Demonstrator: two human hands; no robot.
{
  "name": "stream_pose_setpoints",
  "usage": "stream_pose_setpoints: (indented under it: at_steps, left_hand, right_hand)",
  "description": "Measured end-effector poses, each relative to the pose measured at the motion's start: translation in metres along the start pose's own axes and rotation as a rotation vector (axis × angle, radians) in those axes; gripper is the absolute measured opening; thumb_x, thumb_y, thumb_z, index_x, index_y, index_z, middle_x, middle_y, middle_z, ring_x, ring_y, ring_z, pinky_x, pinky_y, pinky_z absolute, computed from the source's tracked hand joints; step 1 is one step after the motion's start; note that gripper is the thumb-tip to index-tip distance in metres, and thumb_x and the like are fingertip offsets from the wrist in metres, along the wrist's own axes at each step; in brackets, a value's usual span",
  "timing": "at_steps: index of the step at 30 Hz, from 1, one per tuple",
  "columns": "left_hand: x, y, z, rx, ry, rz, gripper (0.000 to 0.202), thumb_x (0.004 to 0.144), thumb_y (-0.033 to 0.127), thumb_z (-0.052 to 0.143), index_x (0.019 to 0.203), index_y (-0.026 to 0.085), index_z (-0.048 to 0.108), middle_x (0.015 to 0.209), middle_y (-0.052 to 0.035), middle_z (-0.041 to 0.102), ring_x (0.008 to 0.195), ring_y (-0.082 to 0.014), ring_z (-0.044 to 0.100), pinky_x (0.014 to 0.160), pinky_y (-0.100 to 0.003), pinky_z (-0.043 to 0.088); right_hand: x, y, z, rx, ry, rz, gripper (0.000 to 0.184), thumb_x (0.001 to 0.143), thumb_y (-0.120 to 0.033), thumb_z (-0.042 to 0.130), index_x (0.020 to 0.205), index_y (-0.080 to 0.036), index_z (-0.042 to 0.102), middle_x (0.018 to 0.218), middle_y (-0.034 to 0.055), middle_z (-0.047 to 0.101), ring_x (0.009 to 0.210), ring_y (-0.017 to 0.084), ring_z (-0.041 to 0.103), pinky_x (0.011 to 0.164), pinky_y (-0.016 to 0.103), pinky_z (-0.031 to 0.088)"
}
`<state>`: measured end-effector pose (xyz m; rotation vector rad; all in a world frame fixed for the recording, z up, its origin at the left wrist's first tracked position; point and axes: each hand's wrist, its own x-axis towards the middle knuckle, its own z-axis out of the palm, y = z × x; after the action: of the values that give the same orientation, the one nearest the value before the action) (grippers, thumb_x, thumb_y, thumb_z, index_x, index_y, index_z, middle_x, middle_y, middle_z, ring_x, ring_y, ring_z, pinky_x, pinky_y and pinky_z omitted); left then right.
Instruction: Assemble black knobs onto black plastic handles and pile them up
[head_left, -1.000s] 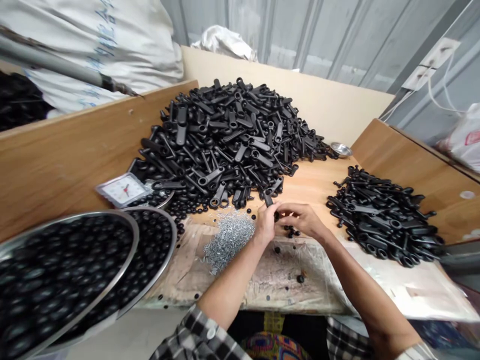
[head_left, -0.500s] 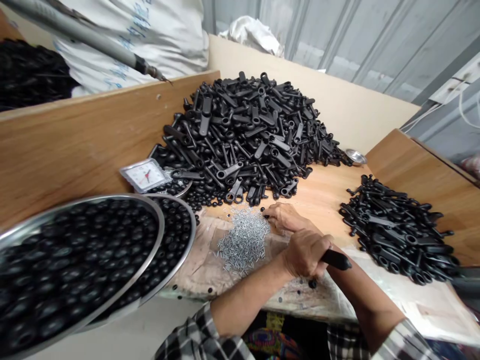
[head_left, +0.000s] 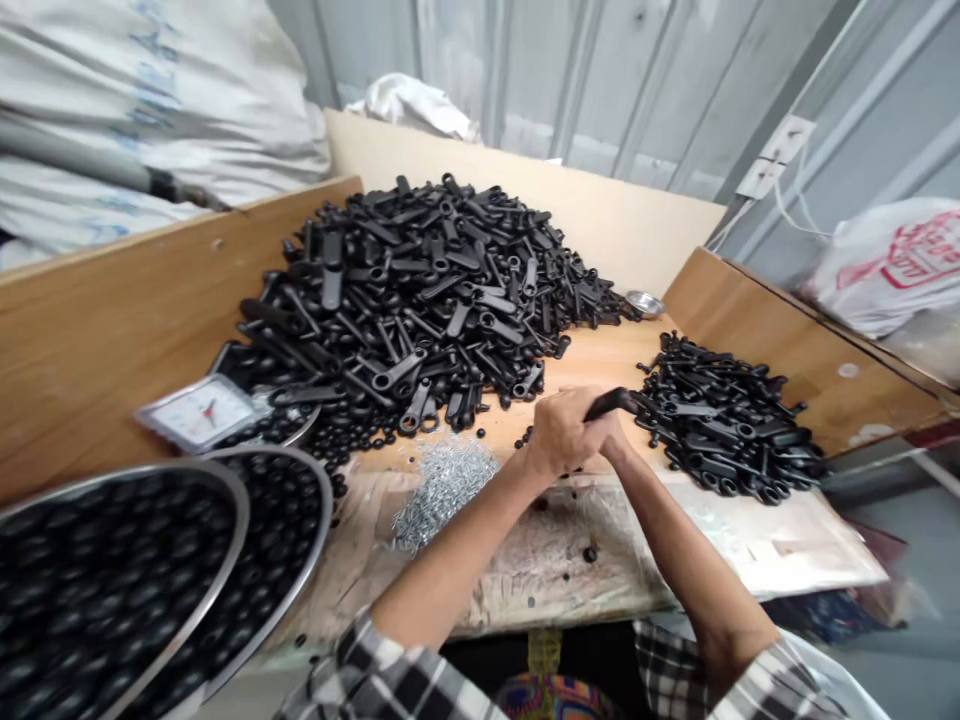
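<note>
My left hand (head_left: 562, 432) is closed around a black crank handle (head_left: 611, 402), whose curved end sticks out to the right. Just behind it is my right hand (head_left: 612, 436), largely covered by the left; its fingers are hidden. To the left of both hands lies a heap of small silver metal pins (head_left: 442, 490). A few small black knobs (head_left: 525, 436) sit on the wood close to the left hand.
A big pile of black crank handles (head_left: 427, 290) fills the back. Another handle pile (head_left: 727, 420) lies at right. Round metal trays (head_left: 244, 530) of black knobs stand at left, near a small square clock (head_left: 201, 412). Wooden boards (head_left: 97, 350) edge the table.
My right hand has come back from the small knobs beside the pins to my left hand. Both hands now meet farther from the table's front edge. The view has turned right.
</note>
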<state>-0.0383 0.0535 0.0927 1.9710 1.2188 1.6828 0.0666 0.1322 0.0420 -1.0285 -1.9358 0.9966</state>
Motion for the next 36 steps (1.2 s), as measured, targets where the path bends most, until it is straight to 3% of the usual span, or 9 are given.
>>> stream_pose_setpoints:
  at_steps: [3,5,8,12,15,19,28,36]
  left_hand:
    - [-0.014,-0.017,0.007,-0.039,0.087,-0.152,0.017,0.078,0.024,0.044,0.076,0.017,0.06,0.069,-0.0021,0.058,0.065,-0.0123,0.051,0.066,-0.022,0.039]
    - [-0.027,-0.032,0.015,-0.081,0.139,-0.296,0.017,0.078,0.024,0.045,0.07,0.016,0.056,0.064,-0.0004,0.055,0.062,-0.0112,0.049,0.063,-0.021,0.038]
    - [-0.043,-0.049,0.028,-0.179,0.149,-0.51,0.014,0.079,0.027,0.045,0.072,0.016,0.051,0.058,0.0026,0.051,0.054,-0.0096,0.048,0.057,-0.02,0.039]
    - [-0.052,-0.056,0.035,-0.166,0.104,-0.68,0.013,0.077,0.029,0.046,0.078,0.017,0.051,0.055,0.0043,0.051,0.046,-0.0091,0.047,0.051,-0.02,0.038]
    - [-0.052,-0.056,0.034,-0.023,0.093,-0.677,0.011,0.076,0.026,0.047,0.08,0.018,0.053,0.061,0.0033,0.055,0.054,-0.0103,0.051,0.057,-0.02,0.039]
    - [-0.052,-0.057,0.034,0.118,0.014,-0.621,0.01,0.077,0.024,0.047,0.08,0.019,0.056,0.066,0.0025,0.058,0.063,-0.0113,0.053,0.062,-0.02,0.038]
    - [-0.057,-0.063,0.037,0.237,-0.082,-0.607,0.016,0.082,0.026,0.043,0.089,0.02,0.056,0.072,0.0006,0.061,0.066,-0.0121,0.055,0.063,-0.02,0.039]
    - [-0.059,-0.064,0.039,0.54,-0.106,-0.536,0.029,0.082,0.027,0.041,0.106,0.019,0.054,0.075,-0.0052,0.064,0.07,-0.0179,0.06,0.064,-0.024,0.04]
  right_hand:
    - [-0.004,0.01,-0.03,0.33,0.13,0.088,0.028,0.07,-0.035,0.056,0.087,-0.014,0.062,0.069,0.0032,0.06,0.062,0.014,0.055,0.06,0.028,0.047]
    - [-0.011,0.015,-0.038,0.618,0.16,0.164,0.03,0.064,-0.032,0.065,0.087,-0.013,0.063,0.068,0.0033,0.061,0.06,0.013,0.057,0.058,0.025,0.047]
    - [-0.019,0.019,-0.036,0.833,0.147,0.208,0.028,0.061,-0.031,0.07,0.082,-0.014,0.064,0.067,0.0032,0.063,0.057,0.012,0.058,0.052,0.022,0.047]
    - [-0.028,0.021,-0.024,0.894,0.025,0.233,0.025,0.065,-0.03,0.069,0.082,-0.014,0.064,0.064,0.0024,0.063,0.052,0.01,0.058,0.046,0.02,0.045]
    - [-0.035,0.023,-0.015,0.939,-0.082,0.281,0.024,0.066,-0.028,0.068,0.085,-0.014,0.064,0.066,0.0027,0.063,0.053,0.011,0.058,0.046,0.02,0.046]
    - [-0.041,0.023,-0.011,1.044,-0.132,0.342,0.023,0.067,-0.027,0.068,0.086,-0.014,0.064,0.067,0.003,0.063,0.054,0.011,0.059,0.046,0.02,0.046]
    - [-0.042,0.022,-0.009,1.066,-0.117,0.38,0.022,0.068,-0.027,0.068,0.084,-0.013,0.065,0.065,0.0025,0.062,0.052,0.01,0.057,0.045,0.019,0.046]
    - [-0.045,0.022,-0.004,1.018,-0.052,0.399,0.021,0.069,-0.03,0.066,0.082,-0.013,0.065,0.063,0.0027,0.062,0.047,0.01,0.056,0.04,0.019,0.045]
